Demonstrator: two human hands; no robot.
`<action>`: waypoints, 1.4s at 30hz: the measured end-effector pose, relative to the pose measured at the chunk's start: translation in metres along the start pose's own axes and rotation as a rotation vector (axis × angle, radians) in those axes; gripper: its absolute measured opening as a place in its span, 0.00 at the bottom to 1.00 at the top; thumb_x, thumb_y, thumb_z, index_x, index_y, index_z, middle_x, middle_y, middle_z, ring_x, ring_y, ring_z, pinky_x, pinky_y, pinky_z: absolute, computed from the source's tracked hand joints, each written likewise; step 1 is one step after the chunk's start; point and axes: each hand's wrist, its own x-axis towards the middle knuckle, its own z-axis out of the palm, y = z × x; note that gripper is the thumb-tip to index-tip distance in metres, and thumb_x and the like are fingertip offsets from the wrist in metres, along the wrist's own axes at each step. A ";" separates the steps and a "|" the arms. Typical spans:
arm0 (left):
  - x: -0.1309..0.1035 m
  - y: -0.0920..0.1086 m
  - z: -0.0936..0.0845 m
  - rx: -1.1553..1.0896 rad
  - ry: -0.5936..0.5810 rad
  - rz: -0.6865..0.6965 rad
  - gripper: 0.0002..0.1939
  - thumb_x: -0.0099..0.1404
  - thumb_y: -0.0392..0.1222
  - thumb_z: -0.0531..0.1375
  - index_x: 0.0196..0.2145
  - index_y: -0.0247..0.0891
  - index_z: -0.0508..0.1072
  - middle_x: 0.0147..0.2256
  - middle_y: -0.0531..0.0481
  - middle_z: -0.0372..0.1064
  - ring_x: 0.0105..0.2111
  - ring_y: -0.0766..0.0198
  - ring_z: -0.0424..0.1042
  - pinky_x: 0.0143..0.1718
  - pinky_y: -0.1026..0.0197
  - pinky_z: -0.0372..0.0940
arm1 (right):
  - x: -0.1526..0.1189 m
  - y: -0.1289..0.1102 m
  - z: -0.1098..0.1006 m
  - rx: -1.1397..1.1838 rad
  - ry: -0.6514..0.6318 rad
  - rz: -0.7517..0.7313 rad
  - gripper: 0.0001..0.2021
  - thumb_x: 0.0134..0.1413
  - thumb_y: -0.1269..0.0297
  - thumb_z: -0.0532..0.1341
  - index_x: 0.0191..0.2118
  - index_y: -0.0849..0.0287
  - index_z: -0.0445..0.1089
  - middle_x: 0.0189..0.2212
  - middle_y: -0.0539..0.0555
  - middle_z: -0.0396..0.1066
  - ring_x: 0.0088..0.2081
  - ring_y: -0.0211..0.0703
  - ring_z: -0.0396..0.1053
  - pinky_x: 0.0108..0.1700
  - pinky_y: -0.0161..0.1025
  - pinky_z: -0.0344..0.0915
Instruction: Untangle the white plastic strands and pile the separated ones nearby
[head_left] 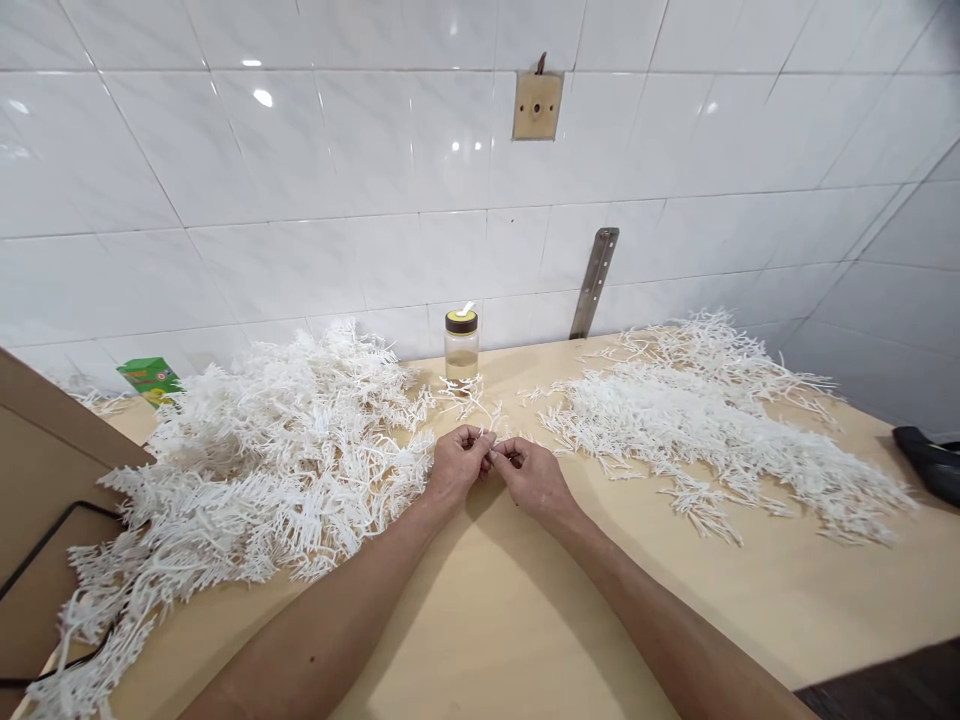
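Observation:
My left hand (460, 466) and my right hand (534, 478) meet above the middle of the table, thumbs and fingertips pinched close together. Between them is a thin white branched sprig (471, 402), its forked tips showing beyond my fingers. The fingers hide its lower end. To the left spreads a large, tall heap of white branched sprigs (277, 450). On the right lies a flatter pile of similar white sprigs (697, 420), many of them pointing the same way. Both hands are closed, and their fingertips nearly touch.
Behind my hands stands a clear jar (461, 352) with a dark-rimmed yellow lid. A green carton (152, 380) and a brown cardboard piece (60, 450) are at left. A metal bracket (595, 283) leans on the tiled wall (360, 150). A black object (930, 462) sits far right.

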 end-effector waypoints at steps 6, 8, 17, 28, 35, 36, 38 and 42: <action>-0.001 0.002 -0.001 0.044 -0.021 0.011 0.14 0.55 0.50 0.66 0.24 0.37 0.70 0.17 0.56 0.63 0.16 0.70 0.61 0.19 0.67 0.58 | -0.002 -0.005 -0.003 0.093 -0.088 0.100 0.11 0.52 0.56 0.58 0.26 0.57 0.66 0.20 0.49 0.68 0.18 0.36 0.61 0.21 0.34 0.57; -0.001 0.002 -0.001 0.044 -0.018 0.013 0.14 0.55 0.49 0.66 0.25 0.37 0.70 0.17 0.57 0.62 0.16 0.71 0.61 0.19 0.67 0.57 | -0.002 -0.006 -0.003 0.099 -0.097 0.103 0.12 0.53 0.56 0.57 0.26 0.57 0.66 0.20 0.49 0.68 0.17 0.35 0.59 0.21 0.34 0.56; -0.001 0.003 0.000 0.041 -0.015 0.015 0.15 0.54 0.51 0.66 0.25 0.37 0.69 0.15 0.58 0.61 0.14 0.71 0.59 0.18 0.67 0.55 | 0.000 0.002 -0.001 -0.010 -0.024 0.037 0.09 0.53 0.60 0.57 0.26 0.58 0.67 0.23 0.51 0.71 0.26 0.40 0.66 0.29 0.36 0.60; 0.001 0.006 -0.001 -0.001 -0.019 -0.073 0.16 0.51 0.50 0.66 0.23 0.37 0.66 0.15 0.58 0.61 0.15 0.72 0.58 0.19 0.67 0.54 | -0.001 0.007 0.006 -0.310 0.041 -0.238 0.05 0.56 0.69 0.54 0.30 0.57 0.61 0.30 0.54 0.67 0.33 0.44 0.65 0.37 0.40 0.60; 0.001 0.002 -0.003 0.045 -0.020 -0.078 0.14 0.53 0.49 0.65 0.23 0.37 0.66 0.16 0.60 0.58 0.16 0.74 0.52 0.19 0.67 0.48 | -0.001 0.014 0.001 -0.350 -0.060 -0.349 0.07 0.62 0.68 0.50 0.31 0.56 0.58 0.30 0.53 0.64 0.33 0.43 0.63 0.36 0.40 0.59; 0.001 0.002 -0.003 0.070 -0.015 -0.062 0.14 0.53 0.48 0.64 0.23 0.37 0.67 0.16 0.59 0.58 0.16 0.73 0.53 0.19 0.67 0.49 | -0.002 0.013 0.001 -0.353 -0.066 -0.360 0.07 0.62 0.69 0.50 0.31 0.56 0.57 0.30 0.53 0.64 0.32 0.43 0.62 0.36 0.40 0.59; 0.004 0.002 -0.004 0.108 0.029 -0.032 0.13 0.53 0.47 0.64 0.22 0.37 0.66 0.17 0.59 0.58 0.17 0.73 0.53 0.19 0.67 0.49 | -0.007 0.010 0.002 -0.366 -0.098 -0.401 0.07 0.60 0.71 0.50 0.31 0.56 0.57 0.30 0.52 0.63 0.32 0.43 0.62 0.35 0.39 0.58; 0.011 0.004 -0.008 0.039 0.108 -0.073 0.16 0.53 0.49 0.65 0.22 0.38 0.64 0.15 0.61 0.54 0.15 0.74 0.49 0.17 0.68 0.45 | -0.017 0.003 0.007 -0.357 -0.236 -0.503 0.06 0.61 0.71 0.50 0.34 0.56 0.60 0.32 0.52 0.65 0.31 0.42 0.63 0.34 0.38 0.59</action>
